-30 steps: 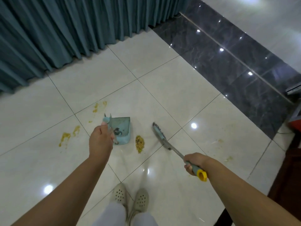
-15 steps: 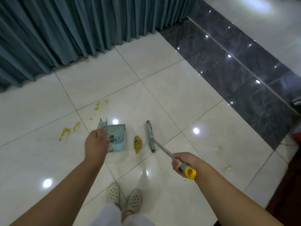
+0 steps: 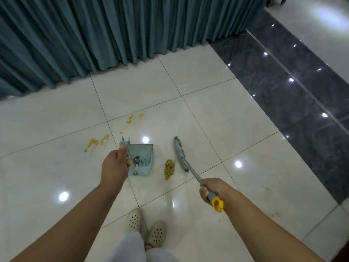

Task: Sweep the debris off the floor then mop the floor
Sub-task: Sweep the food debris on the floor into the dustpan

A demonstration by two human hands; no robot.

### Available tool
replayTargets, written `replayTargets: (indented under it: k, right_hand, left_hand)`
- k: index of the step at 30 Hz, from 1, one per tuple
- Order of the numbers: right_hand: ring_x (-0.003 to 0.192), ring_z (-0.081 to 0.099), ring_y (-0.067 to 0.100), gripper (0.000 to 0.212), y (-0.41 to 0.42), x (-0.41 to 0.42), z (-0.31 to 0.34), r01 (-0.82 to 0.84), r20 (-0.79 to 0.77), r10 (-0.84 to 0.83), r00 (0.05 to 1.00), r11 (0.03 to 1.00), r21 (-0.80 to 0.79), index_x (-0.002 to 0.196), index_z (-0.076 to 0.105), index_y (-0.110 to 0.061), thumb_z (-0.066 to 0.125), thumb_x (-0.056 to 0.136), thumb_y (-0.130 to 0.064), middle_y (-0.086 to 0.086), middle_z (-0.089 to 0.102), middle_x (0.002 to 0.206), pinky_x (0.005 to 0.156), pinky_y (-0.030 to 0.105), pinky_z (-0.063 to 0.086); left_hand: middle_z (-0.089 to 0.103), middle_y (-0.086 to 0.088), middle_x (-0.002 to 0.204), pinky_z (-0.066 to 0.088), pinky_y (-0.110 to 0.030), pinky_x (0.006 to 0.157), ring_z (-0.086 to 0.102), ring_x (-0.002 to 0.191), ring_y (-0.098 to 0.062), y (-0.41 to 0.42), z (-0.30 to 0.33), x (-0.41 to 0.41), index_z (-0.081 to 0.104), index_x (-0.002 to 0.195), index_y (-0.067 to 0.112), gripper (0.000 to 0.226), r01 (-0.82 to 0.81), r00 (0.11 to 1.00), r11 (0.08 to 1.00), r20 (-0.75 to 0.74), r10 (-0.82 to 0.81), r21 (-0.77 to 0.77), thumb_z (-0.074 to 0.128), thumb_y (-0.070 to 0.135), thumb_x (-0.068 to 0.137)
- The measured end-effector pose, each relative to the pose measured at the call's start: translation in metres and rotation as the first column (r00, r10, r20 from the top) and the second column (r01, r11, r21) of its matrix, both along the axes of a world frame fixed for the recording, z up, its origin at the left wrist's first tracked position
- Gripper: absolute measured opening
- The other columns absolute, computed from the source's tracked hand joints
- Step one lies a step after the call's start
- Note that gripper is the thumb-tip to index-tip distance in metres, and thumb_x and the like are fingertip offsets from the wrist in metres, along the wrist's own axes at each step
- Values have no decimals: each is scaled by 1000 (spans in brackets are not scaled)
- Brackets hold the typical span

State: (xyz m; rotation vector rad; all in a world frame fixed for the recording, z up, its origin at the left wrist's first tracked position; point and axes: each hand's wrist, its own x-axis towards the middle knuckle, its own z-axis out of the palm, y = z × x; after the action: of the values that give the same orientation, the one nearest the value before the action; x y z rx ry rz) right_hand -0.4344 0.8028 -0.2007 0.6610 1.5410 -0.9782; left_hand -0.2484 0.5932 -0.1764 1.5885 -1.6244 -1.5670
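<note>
Left hand (image 3: 115,165) grips the upright handle of the pale-blue plastic dustpan (image 3: 142,159); right hand (image 3: 212,188) holds the light, stiff metal-shafted broom (image 3: 181,155) near its yellow cap, with the loose, crumbly yellow-green debris pile (image 3: 169,168) between them, likely to smear.

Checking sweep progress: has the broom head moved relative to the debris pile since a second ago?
Yes. The teal broom head has swung from angled, well right of the yellow-green debris pile, to lying parallel and close beside it, not yet touching.

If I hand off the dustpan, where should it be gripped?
Grip the dustpan by its upright metal handle, just below the left hand, coming from above on the person's side; the open mouth faces right toward the debris pile.
</note>
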Motion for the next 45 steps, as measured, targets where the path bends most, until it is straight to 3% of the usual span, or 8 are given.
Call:
replayTargets:
  k: [4,7,13,20,24,32,38,45]
  right_hand:
    - [22,39,9,12,-31,-17,-7,-239,-141,250,958,967,85,90,46,-1,42,99,-8,11,42,67,32,10,36]
    - [38,42,13,13,-55,-31,-18,-395,-179,419,890,906,154,104,46,-1,43,100,-13,12,44,66,33,11,37]
    - [51,38,14,16,-89,-23,-36,-613,-112,645,756,757,224,112,42,-1,40,101,-14,11,44,65,33,12,37]
    - [52,45,14,33,-53,-10,-37,-763,-102,839,534,531,368,131,43,-3,37,99,-10,11,50,71,42,21,40]
    - [52,44,13,37,-18,-12,-35,-766,-57,853,519,494,411,136,42,-7,35,100,-12,9,49,72,37,14,38]
    - [57,43,12,35,22,9,-21,-757,-35,841,540,503,417,135,42,-11,37,100,-13,9,47,76,44,19,39]
    - [50,43,13,21,29,11,4,-710,-51,769,638,612,348,117,51,-9,43,98,-11,9,48,72,38,14,38]
    - [49,44,12,26,8,6,0,-633,-86,702,707,682,365,121,52,-8,46,97,-14,10,49,76,38,15,39]
  left_hand:
    - [48,-7,62,34,-27,49,41,51,-19,-8,0,14,53,75,8,47,-60,998,998,3,60,26,35,43,99]
    - [47,-7,60,32,-25,47,38,50,-18,-14,-2,27,53,75,7,45,-115,993,993,-7,115,40,36,42,99]
    - [48,-7,61,33,-25,47,39,49,-18,-21,-14,47,54,79,5,47,-149,987,988,67,145,46,37,44,99]
    - [49,-7,59,35,-28,51,41,49,-19,-14,-19,47,50,66,9,52,-128,985,992,116,126,10,37,48,97]
    - [50,-8,60,37,-31,54,43,51,-21,-8,-21,47,50,67,8,51,-102,985,995,141,101,-3,38,46,97]
    - [51,-11,63,38,-32,56,44,53,-22,2,-23,47,57,75,2,55,-1,991,1000,135,-3,25,36,48,98]
    - [51,-11,64,37,-31,54,42,53,-21,2,-19,49,54,76,4,54,102,985,992,135,-111,74,37,52,96]
    - [48,-8,60,31,-24,46,37,47,-18,-10,-8,59,55,83,0,49,227,965,966,108,-241,123,39,44,98]
